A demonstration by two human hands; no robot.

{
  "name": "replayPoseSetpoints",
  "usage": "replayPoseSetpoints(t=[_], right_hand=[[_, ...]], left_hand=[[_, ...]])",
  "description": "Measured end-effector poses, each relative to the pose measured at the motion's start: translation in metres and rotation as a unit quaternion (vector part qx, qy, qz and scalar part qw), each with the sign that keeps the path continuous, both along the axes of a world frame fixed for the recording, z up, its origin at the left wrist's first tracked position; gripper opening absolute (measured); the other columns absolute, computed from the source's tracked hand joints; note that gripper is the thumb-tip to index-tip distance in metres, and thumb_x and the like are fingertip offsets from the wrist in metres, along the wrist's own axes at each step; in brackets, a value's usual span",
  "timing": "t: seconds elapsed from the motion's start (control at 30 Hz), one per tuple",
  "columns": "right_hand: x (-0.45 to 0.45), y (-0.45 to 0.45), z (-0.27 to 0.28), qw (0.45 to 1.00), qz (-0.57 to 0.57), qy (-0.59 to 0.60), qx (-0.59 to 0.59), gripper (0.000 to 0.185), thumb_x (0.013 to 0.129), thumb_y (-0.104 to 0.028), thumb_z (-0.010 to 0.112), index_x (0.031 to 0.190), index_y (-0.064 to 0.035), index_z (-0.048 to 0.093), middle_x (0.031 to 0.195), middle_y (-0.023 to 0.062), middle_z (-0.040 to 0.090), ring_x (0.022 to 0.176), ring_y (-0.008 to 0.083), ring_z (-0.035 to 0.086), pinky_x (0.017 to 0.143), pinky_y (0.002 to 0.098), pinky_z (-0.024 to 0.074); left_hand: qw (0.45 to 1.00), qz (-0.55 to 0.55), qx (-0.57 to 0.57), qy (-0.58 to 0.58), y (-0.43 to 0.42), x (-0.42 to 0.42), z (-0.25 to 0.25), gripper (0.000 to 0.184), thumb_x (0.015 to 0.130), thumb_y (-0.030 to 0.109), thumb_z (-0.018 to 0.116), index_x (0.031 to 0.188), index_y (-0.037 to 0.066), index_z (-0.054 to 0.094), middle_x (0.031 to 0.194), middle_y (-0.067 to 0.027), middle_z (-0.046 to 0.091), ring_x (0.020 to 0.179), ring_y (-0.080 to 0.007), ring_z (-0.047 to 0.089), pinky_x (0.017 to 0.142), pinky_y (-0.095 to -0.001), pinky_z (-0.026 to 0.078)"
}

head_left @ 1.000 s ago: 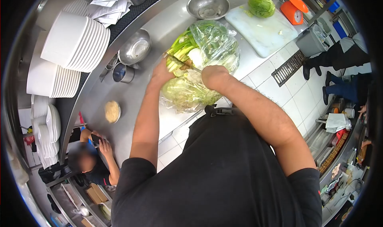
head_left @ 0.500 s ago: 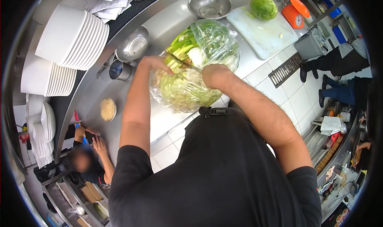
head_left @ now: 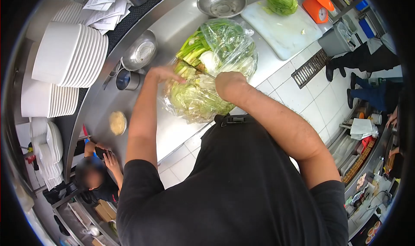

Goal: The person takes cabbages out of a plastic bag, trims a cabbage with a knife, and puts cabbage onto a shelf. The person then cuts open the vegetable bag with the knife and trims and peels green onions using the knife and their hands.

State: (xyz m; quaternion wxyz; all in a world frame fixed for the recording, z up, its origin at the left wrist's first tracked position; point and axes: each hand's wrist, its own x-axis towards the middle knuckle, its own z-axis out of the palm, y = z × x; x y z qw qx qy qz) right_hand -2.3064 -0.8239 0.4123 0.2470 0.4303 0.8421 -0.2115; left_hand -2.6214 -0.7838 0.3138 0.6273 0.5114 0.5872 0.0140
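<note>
My right hand (head_left: 230, 82) is closed round the handle of a knife (head_left: 199, 70), whose blade reaches leftward over the vegetables. At the left side of the pile is my left hand (head_left: 166, 73), a finger laid along pale green leafy trimmings (head_left: 190, 94). Its other fingers look curled; what they hold is hidden. Beneath both hands lies a clear plastic bag (head_left: 231, 38) with greens in and around it. Green onions (head_left: 190, 50) stick out at its upper left, and a white vegetable piece (head_left: 209, 61) sits beside the blade.
A white cutting board (head_left: 281, 34) bears a green cabbage (head_left: 282, 1), near an orange scale (head_left: 317, 10). Metal bowls (head_left: 221, 3) and a small metal pot (head_left: 127, 79) stand on the steel counter. Stacked white plates (head_left: 69, 53) line the left; another person (head_left: 97, 176) is at lower left.
The view has shifted slightly. My right hand has edged left and down with the knife, and my left hand's fingers reach a little lower over the leafy trimmings.
</note>
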Motion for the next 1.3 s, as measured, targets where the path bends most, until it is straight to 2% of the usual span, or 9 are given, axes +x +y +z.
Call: replayPoseSetpoints(t=[0.17,0.27,0.5,0.6,0.7,0.9,1.07,1.2,1.3], right_hand=[[-0.001,0.000,0.004,0.999,-0.044,0.013,-0.017,0.024,0.086,-0.010,0.075,0.109,-0.0092,0.082,0.114,0.0097,0.079,0.104,0.0264,0.077,0.081,0.0359,0.0613],[0.000,-0.006,0.006,0.999,-0.042,0.018,-0.013,0.024,0.086,-0.010,0.075,0.108,-0.0085,0.082,0.113,0.0109,0.079,0.104,0.0275,0.077,0.082,0.0360,0.0615],[0.013,-0.008,0.006,0.996,-0.071,0.061,0.000,0.024,0.091,-0.010,0.067,0.110,0.0022,0.074,0.109,0.0195,0.078,0.103,0.0323,0.077,0.084,0.0399,0.0619],[0.017,-0.013,0.005,0.995,-0.069,0.070,0.011,0.025,0.092,-0.011,0.065,0.112,0.0033,0.069,0.105,0.0211,0.078,0.101,0.0332,0.077,0.084,0.0402,0.0620],[0.019,-0.013,0.003,0.995,-0.074,0.073,0.008,0.025,0.093,-0.011,0.065,0.113,0.0029,0.066,0.103,0.0211,0.078,0.099,0.0336,0.077,0.083,0.0399,0.0621],[0.028,-0.016,0.007,0.994,-0.059,0.094,0.020,0.023,0.092,-0.010,0.063,0.111,0.0028,0.064,0.098,0.0211,0.077,0.093,0.0338,0.078,0.080,0.0406,0.0619],[0.035,-0.018,-0.004,0.992,-0.033,0.107,0.054,0.017,0.093,-0.009,0.061,0.107,0.0007,0.060,0.091,0.0204,0.076,0.085,0.0340,0.078,0.073,0.0419,0.0621],[0.036,-0.020,-0.004,0.993,-0.034,0.098,0.054,0.017,0.093,-0.009,0.062,0.107,0.0001,0.059,0.089,0.0195,0.077,0.083,0.0334,0.078,0.070,0.0412,0.0622],[0.034,-0.019,-0.002,0.994,-0.040,0.094,0.047,0.019,0.093,-0.009,0.063,0.109,0.0017,0.060,0.092,0.0199,0.077,0.086,0.0329,0.078,0.072,0.0400,0.0623]], left_hand=[[0.996,-0.016,-0.062,-0.057,-0.005,0.004,0.025,0.094,0.075,0.023,0.092,0.153,0.003,0.045,0.145,-0.0127,0.060,0.135,-0.0229,0.053,0.116,-0.0367,0.039],[0.995,-0.015,-0.067,-0.071,-0.006,-0.002,0.017,0.086,0.077,0.022,0.091,0.150,0.003,0.049,0.144,-0.0116,0.060,0.134,-0.0214,0.053,0.115,-0.0355,0.040],[0.982,0.030,-0.154,-0.108,0.009,-0.008,0.002,0.074,0.080,0.019,0.089,0.143,0.001,0.056,0.136,-0.0112,0.067,0.124,-0.0212,0.063,0.108,-0.0340,0.049],[0.978,0.016,-0.188,-0.093,0.017,-0.009,-0.003,0.079,0.082,0.014,0.087,0.150,-0.001,0.048,0.143,-0.0134,0.063,0.130,-0.0226,0.061,0.113,-0.0373,0.047],[0.984,0.018,-0.149,-0.098,0.012,-0.003,0.001,0.075,0.080,0.016,0.089,0.145,0.000,0.055,0.137,-0.0115,0.067,0.125,-0.0211,0.063,0.109,-0.0327,0.049],[0.983,0.034,-0.149,-0.106,0.005,-0.007,0.006,0.080,0.081,0.014,0.087,0.150,0.001,0.049,0.144,-0.0115,0.062,0.132,-0.0209,0.057,0.115,-0.0319,0.043],[0.979,0.024,-0.156,-0.126,0.006,0.002,0.011,0.080,0.079,0.012,0.086,0.150,0.001,0.050,0.143,-0.0119,0.062,0.131,-0.0208,0.058,0.114,-0.0319,0.043],[0.981,0.031,-0.159,-0.102,0.004,0.002,0.014,0.081,0.077,0.012,0.087,0.149,0.001,0.050,0.142,-0.0129,0.062,0.131,-0.0214,0.058,0.114,-0.0319,0.043],[0.989,0.034,-0.106,-0.101,-0.003,0.006,0.017,0.083,0.075,0.013,0.087,0.149,0.001,0.051,0.142,-0.0134,0.062,0.131,-0.0225,0.057,0.115,-0.0322,0.042]])
